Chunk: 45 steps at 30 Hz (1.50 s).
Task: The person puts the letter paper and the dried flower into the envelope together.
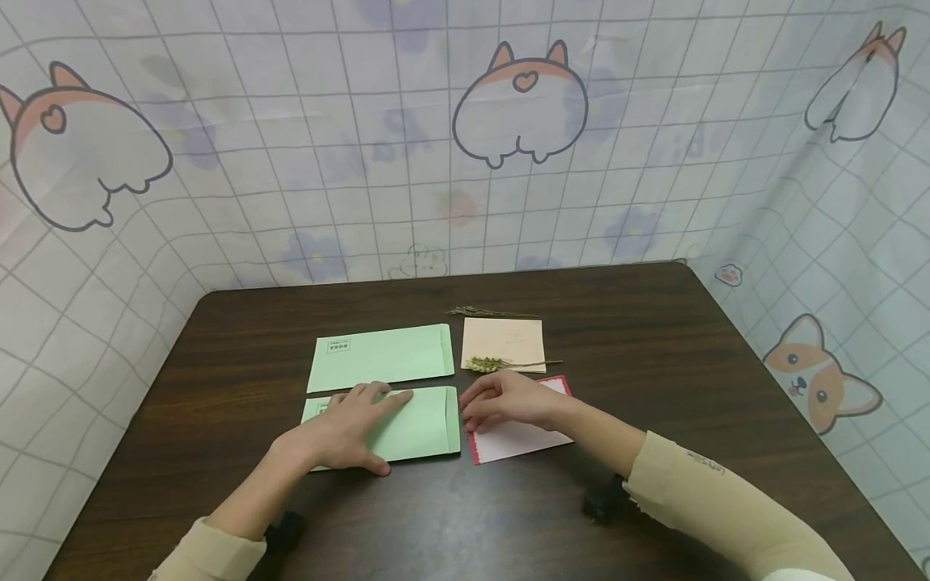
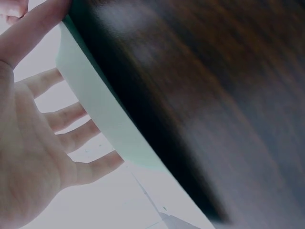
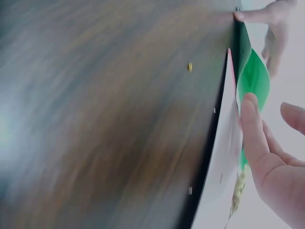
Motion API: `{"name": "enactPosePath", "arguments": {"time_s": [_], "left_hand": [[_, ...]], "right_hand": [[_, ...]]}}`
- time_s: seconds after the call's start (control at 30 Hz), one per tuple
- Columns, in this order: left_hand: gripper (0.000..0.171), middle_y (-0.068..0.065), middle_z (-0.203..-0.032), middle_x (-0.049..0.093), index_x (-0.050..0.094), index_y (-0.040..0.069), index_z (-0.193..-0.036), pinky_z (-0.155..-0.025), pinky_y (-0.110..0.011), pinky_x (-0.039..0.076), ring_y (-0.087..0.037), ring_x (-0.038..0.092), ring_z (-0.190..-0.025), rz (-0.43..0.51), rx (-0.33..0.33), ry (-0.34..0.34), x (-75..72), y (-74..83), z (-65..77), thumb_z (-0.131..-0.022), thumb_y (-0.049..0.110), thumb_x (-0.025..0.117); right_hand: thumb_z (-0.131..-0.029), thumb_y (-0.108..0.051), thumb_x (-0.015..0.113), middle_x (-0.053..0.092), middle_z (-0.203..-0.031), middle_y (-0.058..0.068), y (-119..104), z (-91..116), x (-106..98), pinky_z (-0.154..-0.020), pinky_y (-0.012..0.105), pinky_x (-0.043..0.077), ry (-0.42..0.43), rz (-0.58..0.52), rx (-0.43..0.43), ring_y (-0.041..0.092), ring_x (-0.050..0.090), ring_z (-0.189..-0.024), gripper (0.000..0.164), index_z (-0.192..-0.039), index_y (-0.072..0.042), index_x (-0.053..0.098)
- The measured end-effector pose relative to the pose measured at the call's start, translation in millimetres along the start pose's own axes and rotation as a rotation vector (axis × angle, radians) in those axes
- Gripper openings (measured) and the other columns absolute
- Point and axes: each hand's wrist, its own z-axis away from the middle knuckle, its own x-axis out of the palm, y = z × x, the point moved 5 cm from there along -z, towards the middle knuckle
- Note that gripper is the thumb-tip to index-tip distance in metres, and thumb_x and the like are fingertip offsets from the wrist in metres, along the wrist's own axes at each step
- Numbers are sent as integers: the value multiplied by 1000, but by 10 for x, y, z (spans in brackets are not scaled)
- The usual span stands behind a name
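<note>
Fingers spread, my left hand (image 1: 345, 432) lies across the nearer green envelope (image 1: 425, 428), with the thumb at its front edge. In the right wrist view that envelope's mouth (image 3: 256, 78) bulges apart, showing the bright green inside. My right hand (image 1: 512, 399) hovers over the upper left of a white card with a red border (image 1: 534, 444), fingers loosely bent beside the envelope's flap end. The right wrist view shows its thumb and fingers apart, with nothing pinched between them. The card's left edge lies close to the envelope mouth.
A second green envelope (image 1: 392, 359) lies behind the first. To its right is a cream paper square (image 1: 504, 335) with a dried flower sprig (image 1: 485, 365) across its front edge. Another dried sprig (image 1: 483, 311) lies behind it. Patterned cloth (image 1: 407, 186) hangs behind the dark table (image 1: 654, 363).
</note>
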Motion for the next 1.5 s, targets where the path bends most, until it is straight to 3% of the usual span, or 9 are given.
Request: {"name": "enactPosePath", "arguments": {"time_s": [0.27, 0.73, 1.03, 1.5], "left_hand": [[104, -14, -147, 43, 39, 17, -159, -99, -67, 36, -36, 41, -136, -6, 0, -2, 9, -7, 3, -74, 43, 92], [102, -15, -148, 43, 39, 17, -159, -99, -68, 36, -37, 40, -136, -1, 8, -6, -12, 0, 12, -75, 42, 92], [103, -14, -147, 43, 39, 16, -160, -100, -67, 36, -37, 41, -135, 0, 1, -20, 1, -13, 0, -75, 42, 91], [104, -13, -146, 43, 39, 17, -160, -100, -66, 37, -36, 42, -134, -20, 5, -14, 15, -15, -11, -75, 43, 92]], "right_hand": [[-100, -14, 68, 73, -105, 18, 38, 181, -253, -88, 40, 58, 33, 122, 4, 30, 72, -96, 33, -125, 7, 65], [-103, -17, 65, 72, -103, 15, 116, 477, -709, -81, 40, 59, 141, 214, 40, 28, 69, -93, 31, -124, 5, 67], [-103, -19, 65, 71, -105, 13, 180, 596, -909, -75, 40, 58, 240, 258, 57, 28, 65, -88, 31, -124, 4, 68], [-102, -16, 66, 67, -91, 13, 253, 684, -1133, -71, 38, 58, 371, 327, 74, 25, 62, -79, 25, -116, 4, 69]]}}
